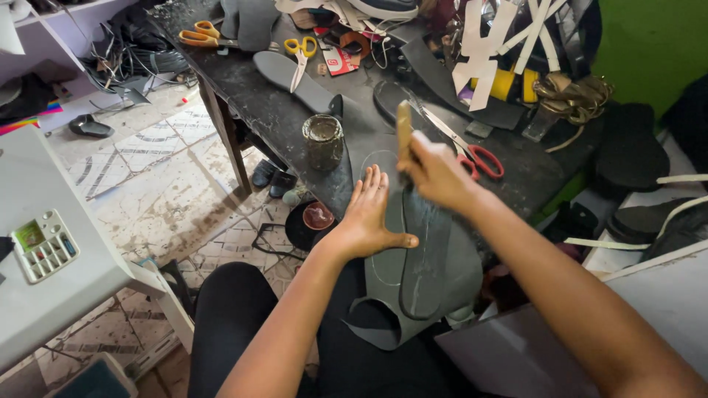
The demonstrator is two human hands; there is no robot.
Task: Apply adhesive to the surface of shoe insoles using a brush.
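My right hand (pixel 436 173) closed around a wooden-handled brush (pixel 404 133), bristles blurred on the grey rubber sheet (pixel 428 258), my left hand (pixel 369 217) flat and open pressing that sheet over my lap at the worktable (pixel 280 118) edge, glue jar (pixel 323 141) just beyond, red-handled scissors (pixel 472 155) near my right hand.

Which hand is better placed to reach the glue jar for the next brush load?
Probably the right hand: it already grips the brush, upright over the grey sheet. The jar stands just left of it on the bench. The left hand lies flat, pinning the sheet.
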